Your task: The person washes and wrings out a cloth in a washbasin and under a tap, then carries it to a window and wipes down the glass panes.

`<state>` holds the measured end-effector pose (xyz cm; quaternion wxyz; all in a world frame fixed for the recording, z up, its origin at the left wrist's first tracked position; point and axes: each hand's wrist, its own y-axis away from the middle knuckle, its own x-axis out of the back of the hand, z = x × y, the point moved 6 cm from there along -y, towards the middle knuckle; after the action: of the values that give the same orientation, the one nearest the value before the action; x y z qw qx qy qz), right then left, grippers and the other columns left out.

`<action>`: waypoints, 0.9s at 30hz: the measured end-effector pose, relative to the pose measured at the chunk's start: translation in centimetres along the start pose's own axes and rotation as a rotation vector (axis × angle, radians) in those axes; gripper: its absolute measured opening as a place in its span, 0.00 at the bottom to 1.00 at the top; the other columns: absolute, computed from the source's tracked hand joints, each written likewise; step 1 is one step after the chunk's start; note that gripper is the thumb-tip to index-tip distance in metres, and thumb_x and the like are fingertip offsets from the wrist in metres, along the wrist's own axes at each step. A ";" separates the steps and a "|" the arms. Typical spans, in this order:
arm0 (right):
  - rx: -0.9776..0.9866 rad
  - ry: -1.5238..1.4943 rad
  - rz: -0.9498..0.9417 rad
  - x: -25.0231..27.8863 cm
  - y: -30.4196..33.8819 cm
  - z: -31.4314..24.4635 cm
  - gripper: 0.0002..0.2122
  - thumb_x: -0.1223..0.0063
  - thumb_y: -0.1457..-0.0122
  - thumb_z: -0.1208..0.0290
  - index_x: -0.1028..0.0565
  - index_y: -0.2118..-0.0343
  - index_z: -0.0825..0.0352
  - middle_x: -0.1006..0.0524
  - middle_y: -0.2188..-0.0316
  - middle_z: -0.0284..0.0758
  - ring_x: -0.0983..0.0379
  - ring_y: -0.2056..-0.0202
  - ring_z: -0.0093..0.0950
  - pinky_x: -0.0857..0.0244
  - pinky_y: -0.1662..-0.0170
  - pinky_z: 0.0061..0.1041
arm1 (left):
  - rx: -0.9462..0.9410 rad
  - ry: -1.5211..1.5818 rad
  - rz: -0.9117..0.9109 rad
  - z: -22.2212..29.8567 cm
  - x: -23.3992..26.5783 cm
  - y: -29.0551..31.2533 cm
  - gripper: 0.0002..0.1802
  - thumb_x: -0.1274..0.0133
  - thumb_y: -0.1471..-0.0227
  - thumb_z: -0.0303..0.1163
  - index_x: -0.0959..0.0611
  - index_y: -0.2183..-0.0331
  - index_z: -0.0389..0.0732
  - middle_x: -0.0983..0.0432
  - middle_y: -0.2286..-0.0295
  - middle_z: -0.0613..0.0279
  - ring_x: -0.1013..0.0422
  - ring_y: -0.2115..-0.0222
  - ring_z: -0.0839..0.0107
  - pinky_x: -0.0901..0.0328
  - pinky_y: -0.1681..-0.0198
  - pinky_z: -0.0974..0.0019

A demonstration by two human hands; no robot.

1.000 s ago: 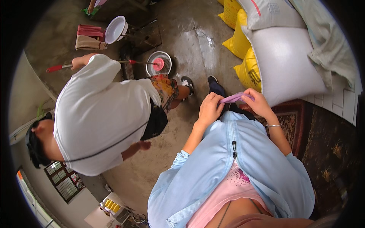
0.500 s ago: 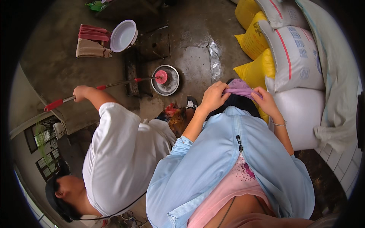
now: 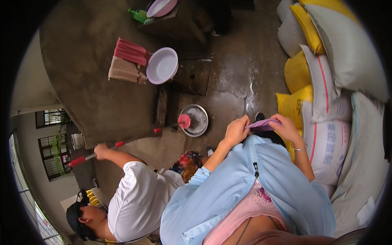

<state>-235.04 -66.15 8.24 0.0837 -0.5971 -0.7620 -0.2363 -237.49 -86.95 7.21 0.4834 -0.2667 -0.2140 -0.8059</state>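
A purple cloth (image 3: 263, 124) is stretched in a narrow, twisted band in front of my body. My left hand (image 3: 237, 131) is closed around one end of it. The other end is gripped in my right hand (image 3: 287, 130), which has a bracelet on its wrist. Both hands are held just beyond the hem of my light blue jacket (image 3: 204, 200). Part of the cloth is hidden behind my fingers.
At my left a person in a white shirt (image 3: 141, 196) holds a red-gripped pole (image 3: 134, 140) over a metal basin (image 3: 200, 128). A white washbasin (image 3: 162, 65) stands beside hanging towels (image 3: 130, 51). Stacked white and yellow sacks (image 3: 296, 102) line the right side. The floor (image 3: 232, 85) looks wet.
The view has shifted, showing more of the far area and the windows at left. The cloth now looks more tightly twisted between my hands. The co-worker's pole has shifted at the basin.
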 end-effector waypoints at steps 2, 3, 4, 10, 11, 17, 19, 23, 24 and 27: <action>0.014 -0.013 -0.074 2.6 -2.5 -1.1 0.13 0.44 0.47 0.63 0.26 0.65 0.68 0.23 0.71 0.41 0.26 0.69 0.35 0.35 0.65 0.28 | 0.002 -0.008 0.010 1.1 1.0 -3.5 0.10 0.46 0.58 0.28 0.31 0.74 0.41 0.30 0.81 0.54 0.31 0.76 0.51 0.39 0.73 0.54; 0.017 -0.033 -0.112 3.7 -3.5 -1.1 0.13 0.43 0.48 0.62 0.25 0.65 0.68 0.24 0.71 0.41 0.27 0.70 0.36 0.35 0.65 0.28 | 0.020 -0.003 -0.006 1.5 1.4 -5.0 0.09 0.46 0.58 0.28 0.31 0.73 0.41 0.30 0.80 0.54 0.31 0.75 0.51 0.39 0.73 0.54; 0.076 0.101 -0.120 4.8 -4.7 -0.6 0.14 0.42 0.50 0.62 0.25 0.66 0.68 0.24 0.73 0.40 0.27 0.71 0.36 0.35 0.67 0.29 | 0.011 0.010 0.015 2.0 2.1 -6.6 0.10 0.46 0.58 0.28 0.31 0.73 0.41 0.30 0.80 0.54 0.30 0.75 0.51 0.38 0.73 0.55; 0.232 0.133 -0.004 8.0 -11.5 -2.4 0.11 0.42 0.52 0.69 0.30 0.70 0.68 0.31 0.74 0.37 0.34 0.71 0.34 0.39 0.67 0.28 | 0.075 0.051 0.070 0.8 4.1 -13.5 0.09 0.45 0.58 0.29 0.29 0.72 0.42 0.28 0.80 0.56 0.29 0.75 0.53 0.37 0.72 0.56; 0.277 0.095 0.041 8.5 -12.8 -2.5 0.11 0.43 0.52 0.70 0.30 0.70 0.68 0.32 0.75 0.37 0.34 0.72 0.34 0.39 0.67 0.28 | 0.079 0.076 0.084 0.4 4.3 -14.5 0.09 0.45 0.57 0.29 0.29 0.71 0.43 0.28 0.80 0.57 0.29 0.75 0.53 0.36 0.72 0.56; 0.005 -0.172 -0.054 8.5 -21.1 -4.8 0.08 0.46 0.48 0.73 0.32 0.68 0.68 0.30 0.74 0.34 0.34 0.72 0.22 0.39 0.68 0.21 | 0.058 -0.065 0.106 -4.7 7.2 -19.8 0.07 0.47 0.56 0.30 0.22 0.70 0.42 0.27 0.70 0.56 0.31 0.65 0.55 0.36 0.62 0.57; 0.073 -0.080 -0.049 9.0 -24.6 -4.6 0.07 0.48 0.46 0.75 0.33 0.66 0.68 0.30 0.73 0.30 0.35 0.70 0.15 0.40 0.68 0.17 | -0.019 -0.041 0.260 -6.9 9.1 -21.7 0.08 0.47 0.56 0.30 0.21 0.69 0.41 0.27 0.69 0.56 0.32 0.65 0.53 0.36 0.62 0.56; -0.024 -0.518 -0.043 9.6 -32.7 -5.3 0.09 0.47 0.45 0.78 0.31 0.62 0.66 0.29 0.69 0.24 0.35 0.67 0.14 0.39 0.64 0.15 | 0.248 0.753 0.120 -13.2 11.5 -26.6 0.07 0.47 0.47 0.33 0.23 0.67 0.40 0.28 0.72 0.69 0.32 0.70 0.75 0.37 0.64 0.70; 0.023 -0.536 0.011 10.0 -35.0 -5.8 0.10 0.45 0.46 0.77 0.30 0.60 0.66 0.29 0.68 0.25 0.35 0.65 0.14 0.39 0.62 0.15 | 0.226 0.889 0.122 -13.4 13.3 -28.1 0.07 0.48 0.46 0.34 0.23 0.67 0.40 0.29 0.72 0.72 0.33 0.70 0.79 0.37 0.65 0.72; 0.057 -0.514 -0.023 10.7 -40.4 -11.6 0.11 0.45 0.44 0.72 0.29 0.59 0.68 0.27 0.66 0.27 0.33 0.63 0.15 0.38 0.60 0.16 | 0.152 1.144 0.170 -12.9 20.0 -31.3 0.07 0.50 0.44 0.34 0.25 0.67 0.41 0.31 0.74 0.74 0.36 0.71 0.84 0.40 0.66 0.77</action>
<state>-278.07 -69.26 12.24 -0.0987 -0.6263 -0.7713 -0.0563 -276.15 -94.18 7.29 0.6027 0.2303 0.0459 -0.7626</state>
